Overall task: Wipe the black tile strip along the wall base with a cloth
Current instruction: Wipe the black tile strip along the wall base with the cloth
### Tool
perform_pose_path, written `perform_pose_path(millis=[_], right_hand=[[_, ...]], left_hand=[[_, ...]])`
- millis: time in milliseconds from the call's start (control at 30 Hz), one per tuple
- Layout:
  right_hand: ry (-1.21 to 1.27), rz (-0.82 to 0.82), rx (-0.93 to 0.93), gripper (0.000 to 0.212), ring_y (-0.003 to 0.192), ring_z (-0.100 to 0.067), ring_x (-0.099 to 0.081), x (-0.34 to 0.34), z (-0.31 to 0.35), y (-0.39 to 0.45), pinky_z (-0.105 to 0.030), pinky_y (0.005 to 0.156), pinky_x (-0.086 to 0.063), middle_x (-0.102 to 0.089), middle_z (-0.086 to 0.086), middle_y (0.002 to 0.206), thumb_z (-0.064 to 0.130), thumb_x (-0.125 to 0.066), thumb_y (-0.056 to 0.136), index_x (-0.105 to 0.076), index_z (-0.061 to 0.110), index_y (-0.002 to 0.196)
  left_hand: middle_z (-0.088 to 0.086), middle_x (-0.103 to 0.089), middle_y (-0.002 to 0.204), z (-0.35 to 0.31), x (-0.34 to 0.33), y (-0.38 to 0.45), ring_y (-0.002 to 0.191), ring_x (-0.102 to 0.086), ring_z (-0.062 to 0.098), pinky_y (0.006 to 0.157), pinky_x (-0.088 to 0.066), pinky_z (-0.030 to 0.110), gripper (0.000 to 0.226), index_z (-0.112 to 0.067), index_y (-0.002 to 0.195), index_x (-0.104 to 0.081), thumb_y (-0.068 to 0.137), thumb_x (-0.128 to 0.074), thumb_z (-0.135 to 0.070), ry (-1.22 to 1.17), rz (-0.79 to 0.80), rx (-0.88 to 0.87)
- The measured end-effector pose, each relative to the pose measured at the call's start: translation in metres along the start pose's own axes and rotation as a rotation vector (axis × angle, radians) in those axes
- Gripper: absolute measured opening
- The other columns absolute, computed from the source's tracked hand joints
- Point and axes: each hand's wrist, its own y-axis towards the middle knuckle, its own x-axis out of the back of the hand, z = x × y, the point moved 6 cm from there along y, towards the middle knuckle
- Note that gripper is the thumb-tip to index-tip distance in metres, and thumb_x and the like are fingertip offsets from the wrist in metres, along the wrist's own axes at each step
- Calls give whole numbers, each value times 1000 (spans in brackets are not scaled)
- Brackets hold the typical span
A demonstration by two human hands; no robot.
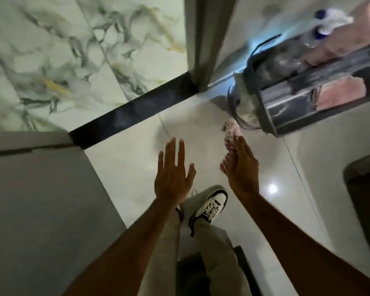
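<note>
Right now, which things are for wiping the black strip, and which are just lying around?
For the job:
black strip
pink cloth
right hand, holding the cloth
left hand, open and empty

Just lying around:
grey caddy
bottle
shoe

**Hands out above the floor, cloth in the right**

Seen from above: black tile strip (135,107) at the foot of the marble wall (62,60). Below the strip, left hand (174,174) spread flat and empty; right hand (241,167) pressed against a pink cloth (230,135). Right of the strip, a grey caddy (308,88). Further below, one sneaker (212,206).
</note>
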Motion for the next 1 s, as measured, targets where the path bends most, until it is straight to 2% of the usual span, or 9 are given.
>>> perform_pose_path(millis=[100, 233, 333, 467, 600, 667, 733, 867, 1000], right_hand=[[-82, 1, 58, 50, 98, -29, -73, -41, 20, 16, -46, 82, -71, -54, -20, 156, 14, -48, 113, -41, 8, 163], [-117, -55, 144, 39, 76, -3, -54, -108, 22, 65, -1, 78, -57, -66, -26, 136, 9, -48, 113, -55, 3, 152], [-107, -36, 121, 40, 92, -6, -68, -166, 6, 115, -12, 91, -62, -67, -22, 138, 10, -47, 114, -53, 4, 153], [-200, -65, 103, 38, 119, -13, -68, -244, -30, 203, 14, 90, -19, -68, -13, 144, 20, -49, 115, -57, 5, 149], [-280, -130, 143, 35, 107, -13, -69, -309, -78, 285, 4, 83, -46, -74, -12, 133, 25, -50, 115, -63, 6, 141], [-355, -171, 213, 39, 122, -21, -69, -335, -105, 322, -15, 103, -57, -70, -14, 143, 26, -50, 115, -60, 5, 146], [-441, -183, 264, 43, 141, -30, -60, -355, -131, 355, -37, 120, -53, -61, -15, 155, 28, -49, 114, -56, 8, 152], [-694, -335, 400, 51, 137, -39, -56, -374, -154, 396, -45, 110, -50, -52, -19, 160, 37, -49, 109, -55, 16, 155], [-559, -451, 511, 46, 148, -47, -49, -387, -141, 438, -55, 124, -42, -47, -22, 166, 28, -53, 107, -61, 18, 151]], left_hand=[[13, -6, 183, 55, -6, -15, 171, -7, 29, 141, -9, 51, 78, -16, 174, -13, 108, -32, -53, -51, 9, 103], [13, 0, 184, 136, -33, -7, 171, -2, 30, 141, -6, 51, 79, -18, 174, -4, 107, -15, -60, -35, 15, 174], [16, 0, 184, 190, -73, 19, 171, -2, 31, 140, -6, 52, 80, -16, 174, -2, 106, -12, -58, 15, 15, 190], [17, -7, 183, 250, -149, 92, 171, -8, 33, 140, -10, 55, 77, -15, 174, -10, 109, -25, -54, 19, -25, 171], [18, -12, 182, 299, -235, 180, 170, -11, 36, 139, -11, 55, 79, -13, 173, -16, 108, -36, -52, 31, -45, 130], [18, -13, 182, 316, -275, 218, 170, -12, 37, 138, -12, 57, 80, -11, 173, -19, 108, -39, -52, 52, -47, 74], [19, -16, 182, 327, -306, 251, 170, -13, 38, 138, -15, 59, 78, -10, 172, -22, 108, -41, -49, 77, -68, 5], [18, -13, 182, 331, -329, 297, 170, -11, 36, 138, -16, 60, 74, -12, 173, -18, 111, -38, -48, 158, -178, -120], [18, -21, 181, 333, -331, 313, 169, -17, 35, 139, -13, 56, 71, -12, 172, -25, 112, -32, -48, 194, -319, -204]])
